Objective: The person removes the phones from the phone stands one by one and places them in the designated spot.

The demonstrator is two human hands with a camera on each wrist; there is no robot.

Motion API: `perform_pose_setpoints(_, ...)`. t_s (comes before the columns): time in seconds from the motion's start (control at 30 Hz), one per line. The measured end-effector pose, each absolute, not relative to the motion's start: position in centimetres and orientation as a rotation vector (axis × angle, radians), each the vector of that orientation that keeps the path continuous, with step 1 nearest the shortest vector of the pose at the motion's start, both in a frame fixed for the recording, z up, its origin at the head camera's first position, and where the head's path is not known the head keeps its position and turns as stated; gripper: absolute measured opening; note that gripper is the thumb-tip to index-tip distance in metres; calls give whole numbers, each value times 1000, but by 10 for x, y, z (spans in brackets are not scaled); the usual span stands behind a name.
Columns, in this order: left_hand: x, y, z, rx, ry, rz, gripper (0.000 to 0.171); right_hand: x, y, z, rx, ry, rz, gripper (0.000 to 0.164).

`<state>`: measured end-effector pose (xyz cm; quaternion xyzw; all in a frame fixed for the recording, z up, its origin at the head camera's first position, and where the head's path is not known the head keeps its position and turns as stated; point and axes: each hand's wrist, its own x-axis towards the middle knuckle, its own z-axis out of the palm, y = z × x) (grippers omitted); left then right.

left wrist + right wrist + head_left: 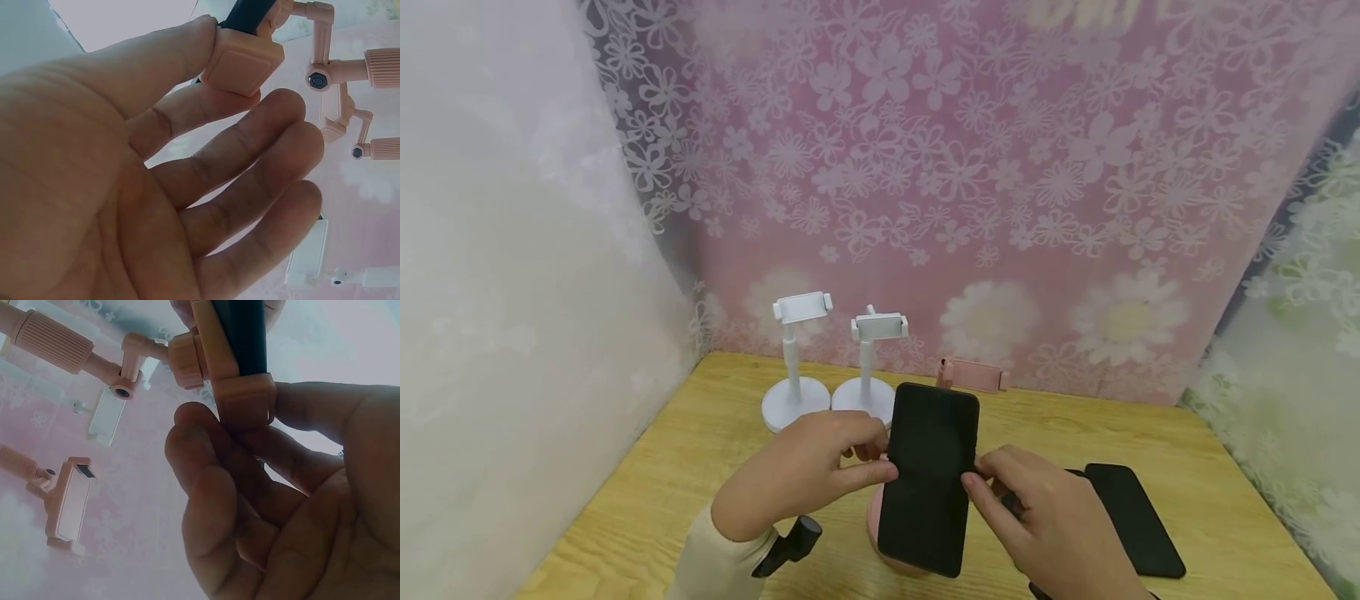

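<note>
A black smartphone [928, 479] stands upright, slightly tilted, in the clamp of a pink phone stand [244, 403]. The stand's round pink base [876, 521] shows partly behind the phone. My left hand [816, 467] pinches the clamp's left end between thumb and index finger, the other fingers loosely bent beside it. At the opposite end, my right hand [1052, 517] grips the clamp jaw with thumb and curled fingers. In the left wrist view the pink clamp end [244, 65] covers the phone's edge. The phone hides most of the stand in the head view.
Two white phone stands [802, 308] stand at the back left. A second pink stand [976, 375] is behind the phone. On the wooden table [662, 467], a black phone [1135, 517] lies at right, with another dark object partly hidden by my right hand. A flowered curtain hangs behind.
</note>
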<state>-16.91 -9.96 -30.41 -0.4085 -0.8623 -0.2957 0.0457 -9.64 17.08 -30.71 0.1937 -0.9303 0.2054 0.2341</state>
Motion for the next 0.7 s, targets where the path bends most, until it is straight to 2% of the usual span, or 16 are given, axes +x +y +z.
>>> perform_pose_setpoints(0.17, -168, -99, -304, -1224, -2671, -922, 18, -97, 170, -308, 548, -2536, 596, 19)
perform_pose_setpoints(0.5, -163, -96, -304, -1229, -2705, -946, 24, -100, 173, -308, 463, -2666, 680, 6)
perform_pose_setpoints(0.7, -162, -97, -303, -1211, -2685, -930, 26, -106, 174, -309, 533, -2607, 694, 7)
